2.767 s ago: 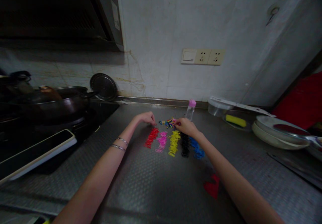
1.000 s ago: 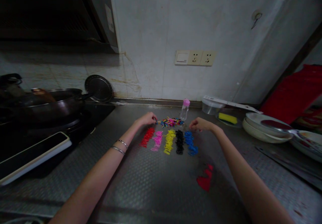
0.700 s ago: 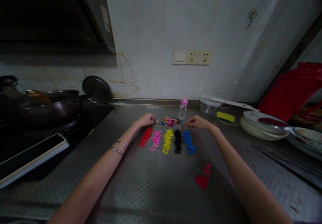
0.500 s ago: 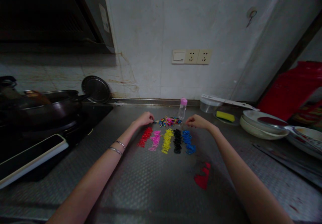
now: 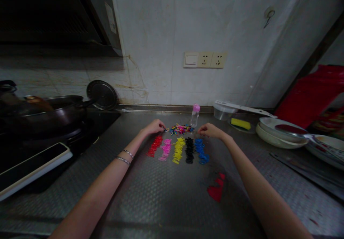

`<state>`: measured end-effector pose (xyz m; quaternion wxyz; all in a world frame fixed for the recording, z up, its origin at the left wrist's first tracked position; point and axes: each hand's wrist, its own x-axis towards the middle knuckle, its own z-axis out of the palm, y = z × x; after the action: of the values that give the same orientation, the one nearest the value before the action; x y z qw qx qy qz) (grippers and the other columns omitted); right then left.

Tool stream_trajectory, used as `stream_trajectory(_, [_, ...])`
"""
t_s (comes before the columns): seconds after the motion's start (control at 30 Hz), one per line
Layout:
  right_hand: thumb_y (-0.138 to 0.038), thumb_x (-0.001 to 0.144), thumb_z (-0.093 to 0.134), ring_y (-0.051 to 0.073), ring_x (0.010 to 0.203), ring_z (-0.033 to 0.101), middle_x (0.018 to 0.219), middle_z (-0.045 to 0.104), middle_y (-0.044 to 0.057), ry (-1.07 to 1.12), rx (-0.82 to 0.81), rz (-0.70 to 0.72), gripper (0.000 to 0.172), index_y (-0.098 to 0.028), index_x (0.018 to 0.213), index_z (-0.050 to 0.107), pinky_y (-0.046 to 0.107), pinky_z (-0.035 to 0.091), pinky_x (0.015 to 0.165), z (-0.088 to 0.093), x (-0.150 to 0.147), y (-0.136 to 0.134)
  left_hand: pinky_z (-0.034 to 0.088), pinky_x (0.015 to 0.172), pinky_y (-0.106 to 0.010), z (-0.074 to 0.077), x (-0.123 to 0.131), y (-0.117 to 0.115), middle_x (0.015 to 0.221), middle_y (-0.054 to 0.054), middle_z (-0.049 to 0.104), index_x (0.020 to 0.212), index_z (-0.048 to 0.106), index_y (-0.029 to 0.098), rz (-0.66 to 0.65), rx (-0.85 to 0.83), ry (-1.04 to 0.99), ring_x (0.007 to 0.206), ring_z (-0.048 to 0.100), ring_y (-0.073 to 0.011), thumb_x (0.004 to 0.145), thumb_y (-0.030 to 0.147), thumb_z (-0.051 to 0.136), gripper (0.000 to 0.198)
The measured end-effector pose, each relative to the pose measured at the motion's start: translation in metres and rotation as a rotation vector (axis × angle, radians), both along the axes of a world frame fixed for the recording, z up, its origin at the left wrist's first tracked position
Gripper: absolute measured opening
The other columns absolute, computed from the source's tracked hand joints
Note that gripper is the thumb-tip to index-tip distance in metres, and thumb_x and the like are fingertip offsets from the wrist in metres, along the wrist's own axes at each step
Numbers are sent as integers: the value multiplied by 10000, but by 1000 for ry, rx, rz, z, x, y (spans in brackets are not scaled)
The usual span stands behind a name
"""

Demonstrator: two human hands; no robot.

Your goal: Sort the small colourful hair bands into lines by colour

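A mixed heap of small coloured rubber bands [image 5: 180, 129] lies on the metal counter. My left hand [image 5: 156, 126] is at its left end, fingers pinched together at a few bands; what they grip is too small to make out. Just past the right end, my right hand [image 5: 211, 130] is closed with fingertips together near the counter, and anything in them is hidden. Below the heap run separate rows of bands: red [image 5: 155, 146], pink [image 5: 165, 149], yellow [image 5: 178, 150], black [image 5: 189, 151] and blue [image 5: 201, 151]. Behind the heap stands a clear bottle with a pink cap [image 5: 195, 115].
A red patch [image 5: 216, 188] marks the counter at front right. At right are a plastic tub [image 5: 222, 113], a yellow sponge [image 5: 240, 124], stacked bowls [image 5: 281, 141] and a knife-like blade [image 5: 303, 172]. A pan [image 5: 53, 115] and a phone-like device [image 5: 32, 169] are at left.
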<state>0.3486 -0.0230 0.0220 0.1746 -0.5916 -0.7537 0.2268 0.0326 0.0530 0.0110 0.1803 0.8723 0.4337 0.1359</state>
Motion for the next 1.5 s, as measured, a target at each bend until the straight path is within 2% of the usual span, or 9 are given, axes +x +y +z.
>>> stream_trajectory(0.17, [-207,651,483,104,518,513,600,629,17,6,9,-3,243,-110,739,688,193,396,503,0,1,-1,408,657,-211,5,-5,5,791,-54,673,865,694,109,49,-11,-39,712,555,-137,669,222,513,290])
stream_trajectory(0.33, [-193,651,480,102,521,515,612,634,19,2,27,-26,255,-113,772,691,188,399,499,0,0,-1,415,676,-219,19,-2,1,803,-65,675,847,695,93,86,106,-98,719,568,-141,693,236,500,286])
stream_trajectory(0.47, [-163,649,471,112,567,544,656,650,34,-22,70,-61,265,-106,787,690,185,402,520,-1,2,0,407,634,-212,32,26,-21,757,-63,671,831,698,91,-15,121,-144,663,557,-130,706,252,499,284])
stream_trajectory(0.6, [-177,667,469,123,587,563,684,661,49,-31,95,-92,280,-93,818,689,189,407,528,-3,4,1,382,568,-198,36,68,-45,727,-55,666,841,699,111,-167,81,-132,593,535,-110,738,316,482,316])
stream_trajectory(0.83, [-173,682,475,131,624,587,682,668,52,-44,127,-126,268,-97,825,689,186,416,567,-6,10,4,366,545,-192,26,128,-51,737,-60,666,811,704,122,-173,123,-50,610,540,-122,708,265,499,270])
stream_trajectory(1.07, [-176,679,484,138,649,594,683,673,52,-65,172,-172,261,-100,810,697,182,410,581,-16,14,9,364,540,-208,15,154,-60,687,-56,658,777,707,129,-237,117,57,557,515,-116,681,233,503,248])
stream_trajectory(1.17, [-170,681,482,143,652,595,684,673,60,-66,187,-182,260,-97,807,698,184,404,577,-18,15,9,351,530,-199,15,151,-62,620,-38,629,747,704,119,-245,98,39,527,483,-101,679,236,501,244])
stream_trajectory(1.27, [-154,684,477,147,664,596,704,677,65,-78,224,-194,259,-96,804,699,186,400,580,-19,12,9,325,501,-193,20,133,-54,585,-19,597,735,700,106,-219,75,-75,505,450,-90,693,275,481,281])
stream_trajectory(1.5, [-167,727,481,156,735,593,814,676,76,-145,293,-135,246,-124,847,692,202,412,655,-25,-9,12,280,480,-193,32,45,-7,485,6,506,644,678,68,4,70,-196,475,388,-80,667,286,463,307])
